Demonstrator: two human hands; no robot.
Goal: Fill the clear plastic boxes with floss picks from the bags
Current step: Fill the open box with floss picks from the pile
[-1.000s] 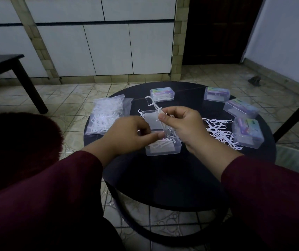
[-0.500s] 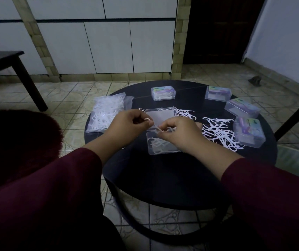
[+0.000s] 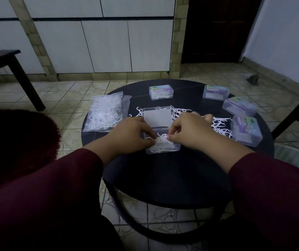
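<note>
Open box: clear rectangular plastic box (image 3: 163, 147) at the middle of the round black table (image 3: 172, 178), hinged lid (image 3: 156, 117) thrown back flat on the far side, so free access from above.
Left hand: left hand (image 3: 130, 136) at the box's left edge, fingertips curled in, pinching white plastic floss picks (image 3: 161, 142) inside; probably tucking them down level.
Right hand: right hand (image 3: 188, 132) at the right edge, thumb and forefinger pinching the same bundle; other fingers curled.
Supply: clear plastic bag of white picks (image 3: 105, 114) lying left of the box, within reach; loose white picks (image 3: 219, 125) scattered right of the lid.
Other boxes: four closed clear boxes with coloured labels (image 3: 245, 130) in an arc along the far and right rim, out of the working space.
Stage: box only partly filled, judging by the low heap.
</note>
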